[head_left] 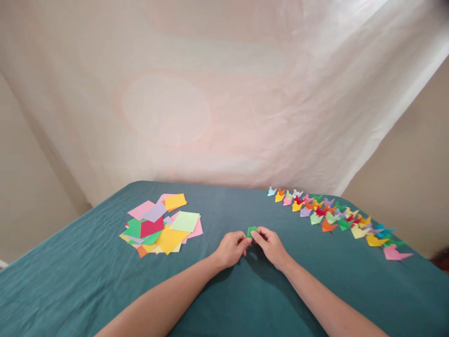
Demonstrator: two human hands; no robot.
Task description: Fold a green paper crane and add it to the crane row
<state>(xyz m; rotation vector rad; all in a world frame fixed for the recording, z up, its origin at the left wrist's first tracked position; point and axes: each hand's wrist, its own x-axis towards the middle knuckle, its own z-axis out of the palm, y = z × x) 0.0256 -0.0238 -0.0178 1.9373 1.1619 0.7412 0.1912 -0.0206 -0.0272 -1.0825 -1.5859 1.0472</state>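
A small folded piece of green paper [251, 231] sits between my two hands, just above the teal tablecloth [70, 281]. My left hand [231, 249] pinches its left side with curled fingers. My right hand [271, 245] pinches its right side with thumb and fingertips. Both forearms reach in from the bottom edge.
A loose pile of coloured paper squares [161, 224] lies to the left of my hands. A long cluster of several folded paper figures [336, 216] runs along the right side of the table. A pale sheet [224, 93] hangs behind the table.
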